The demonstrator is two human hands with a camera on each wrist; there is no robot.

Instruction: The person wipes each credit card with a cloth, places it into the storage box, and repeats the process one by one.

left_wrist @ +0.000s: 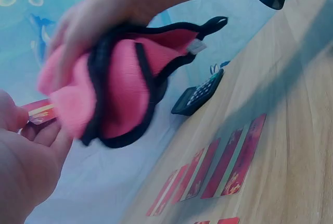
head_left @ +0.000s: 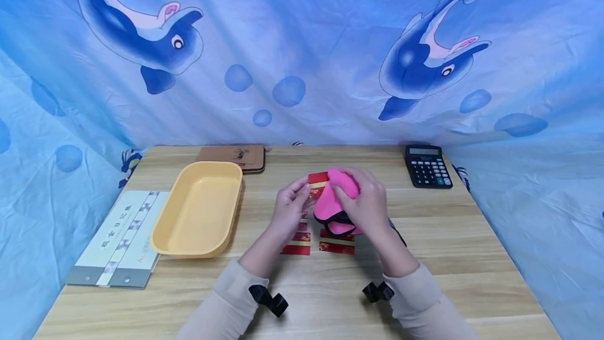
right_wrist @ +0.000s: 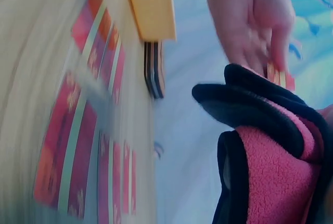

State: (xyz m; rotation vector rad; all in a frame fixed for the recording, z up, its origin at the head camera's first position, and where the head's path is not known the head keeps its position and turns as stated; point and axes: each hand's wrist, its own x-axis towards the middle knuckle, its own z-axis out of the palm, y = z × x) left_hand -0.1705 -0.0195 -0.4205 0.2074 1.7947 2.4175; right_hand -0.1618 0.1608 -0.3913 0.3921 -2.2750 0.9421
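Note:
My left hand (head_left: 288, 206) pinches a red card with a gold band (head_left: 317, 178) between thumb and fingers, raised above the table. Bunched in my right hand (head_left: 368, 203) is a pink fleece cloth with black edging (head_left: 325, 203). The cloth meets the card's right side in the head view and hides part of it. From the left wrist, the cloth (left_wrist: 125, 94) shows a hanging loop and a small white tag. Below both hands, several similar red cards (head_left: 337, 248) lie flat in two columns on the wooden table, partly covered by the hands and cloth.
To the left stands a yellow plastic tray (head_left: 198, 214), its edge beside a pale notebook (head_left: 118, 235). Brown notebooks (head_left: 231, 156) lie at the back edge. A black calculator (head_left: 428, 167) sits back right. A blue dolphin-print curtain (head_left: 302, 41) hangs behind the table.

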